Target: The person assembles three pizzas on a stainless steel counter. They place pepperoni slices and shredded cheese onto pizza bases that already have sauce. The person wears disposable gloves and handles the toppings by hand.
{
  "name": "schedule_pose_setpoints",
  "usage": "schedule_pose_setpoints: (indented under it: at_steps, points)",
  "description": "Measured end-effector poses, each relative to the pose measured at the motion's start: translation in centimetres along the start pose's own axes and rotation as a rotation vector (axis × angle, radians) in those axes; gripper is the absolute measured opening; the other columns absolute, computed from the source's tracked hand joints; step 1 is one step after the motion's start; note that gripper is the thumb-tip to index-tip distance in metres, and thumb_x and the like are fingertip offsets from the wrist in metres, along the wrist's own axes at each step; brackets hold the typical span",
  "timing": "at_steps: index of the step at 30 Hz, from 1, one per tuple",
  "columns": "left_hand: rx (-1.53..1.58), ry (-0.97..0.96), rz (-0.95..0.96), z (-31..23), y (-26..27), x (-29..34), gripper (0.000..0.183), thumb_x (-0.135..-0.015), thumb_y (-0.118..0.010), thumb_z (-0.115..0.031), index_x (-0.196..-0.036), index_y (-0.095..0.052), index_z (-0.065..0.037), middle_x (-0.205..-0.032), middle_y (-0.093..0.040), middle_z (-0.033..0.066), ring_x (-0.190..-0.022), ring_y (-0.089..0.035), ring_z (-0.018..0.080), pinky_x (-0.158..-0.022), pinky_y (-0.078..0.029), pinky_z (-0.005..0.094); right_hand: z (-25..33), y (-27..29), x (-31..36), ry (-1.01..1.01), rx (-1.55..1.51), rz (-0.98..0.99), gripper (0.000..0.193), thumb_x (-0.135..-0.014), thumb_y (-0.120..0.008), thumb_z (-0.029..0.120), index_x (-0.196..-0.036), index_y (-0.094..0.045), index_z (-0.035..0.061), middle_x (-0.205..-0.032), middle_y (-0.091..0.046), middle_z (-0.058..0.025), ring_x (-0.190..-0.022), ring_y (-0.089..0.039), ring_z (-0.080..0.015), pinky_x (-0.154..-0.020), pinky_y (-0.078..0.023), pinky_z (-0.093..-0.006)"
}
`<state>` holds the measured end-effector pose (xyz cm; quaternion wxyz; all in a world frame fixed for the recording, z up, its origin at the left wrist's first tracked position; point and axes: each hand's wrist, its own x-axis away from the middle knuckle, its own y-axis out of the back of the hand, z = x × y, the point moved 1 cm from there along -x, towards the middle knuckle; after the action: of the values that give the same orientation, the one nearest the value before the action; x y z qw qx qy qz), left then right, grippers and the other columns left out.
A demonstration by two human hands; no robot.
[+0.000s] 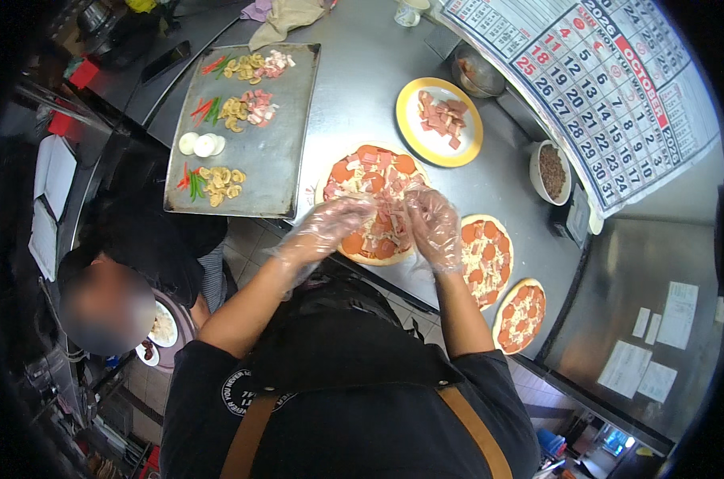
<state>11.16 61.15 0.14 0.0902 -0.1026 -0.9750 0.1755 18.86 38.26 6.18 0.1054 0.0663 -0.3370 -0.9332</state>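
A large pizza (374, 161), topped with pepperoni slices, shredded cheese and chopped ham, lies on the steel counter in front of me. Clear plastic gloves cover both my hands. On the pizza's left side, my left hand (330, 226) has its fingers bent and pressed together over the ham. Curled fingers bring my right hand (435, 229) down at the right edge. Whatever either hand pinches is hidden by the gloves and fingers. Beyond the pizza sits a yellow-rimmed plate (475, 144) with chopped ham pieces (442, 120).
Left lies a metal tray (278, 160) with piles of peppers, mushrooms, ham and white rounds. Two smaller pizzas (487, 259) (521, 315) rest at right. A bowl of brown crumbles (552, 172) stands beneath a hanging calendar (593, 88). Another person (138, 247) is close by, lower left, near plated food.
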Motion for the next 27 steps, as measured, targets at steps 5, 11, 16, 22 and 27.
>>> schedule_pose_setpoints:
  at_steps: [5, 11, 16, 22, 27]
  points:
    - [0.138, 0.184, -0.072, 1.1, 1.6, 1.7, 0.03, -0.109, -0.067, -0.018, -0.135, -0.069, -0.004, -0.134, -0.071, 0.0073, -0.127, -0.066, 0.0186, -0.112, -0.05, 0.0376, -0.9, 0.4, 0.1, 0.039, 0.559, 0.309, 0.017, -0.099, -0.071, 0.019, -0.107, -0.08, 0.0075, -0.108, -0.077, -0.0196, -0.096, -0.075, -0.0355, -0.087, -0.059, -0.0438]
    - [0.104, 0.184, -0.204, 2.2, 6.8, 7.5, 0.037, -0.105, -0.073, -0.028, -0.132, -0.071, -0.003, -0.129, -0.077, 0.011, -0.119, -0.071, 0.0186, -0.108, -0.051, 0.0346, 0.6, 1.4, -0.7, 0.006, 0.306, -0.016, 0.02, -0.102, -0.071, 0.021, -0.109, -0.08, 0.0045, -0.108, -0.078, -0.0192, -0.1, -0.077, -0.0332, -0.088, -0.059, -0.0421]
    - [0.247, 0.332, -0.569, 7.4, 12.1, 14.3, 0.032, -0.105, -0.074, -0.028, -0.129, -0.069, -0.007, -0.125, -0.077, 0.0137, -0.115, -0.075, 0.0234, -0.1, -0.057, 0.0374, -1.2, 2.4, -2.7, -0.055, 0.12, -0.104, 0.017, -0.098, -0.075, 0.017, -0.1, -0.077, 0.0001, -0.1, -0.078, -0.0197, -0.089, -0.077, -0.0321, -0.083, -0.06, -0.0436]
    - [0.394, 0.228, -0.764, 8.5, 12.2, 12.3, 0.035, -0.102, -0.079, -0.034, -0.122, -0.066, -0.008, -0.115, -0.078, 0.012, -0.102, -0.076, 0.0231, -0.084, -0.061, 0.0353, 2.7, -6.8, -3.6, 0.655, 0.357, 0.277, 0.011, -0.089, -0.076, 0.01, -0.1, -0.075, 0.0074, -0.099, -0.074, -0.0117, -0.096, -0.072, -0.0343, -0.088, -0.059, -0.0472]
    - [0.396, 0.175, -0.925, 10.4, 14.3, 10.0, 0.035, -0.101, -0.079, -0.035, -0.12, -0.064, -0.009, -0.105, -0.077, 0.0108, -0.092, -0.076, 0.0229, -0.075, -0.059, 0.0325, 5.8, -16.0, -3.0, 0.79, 0.948, 0.481, 0.019, -0.091, -0.066, 0.018, -0.105, -0.076, 0.0094, -0.11, -0.076, -0.0099, -0.113, -0.066, -0.0257, -0.093, -0.052, -0.0391]
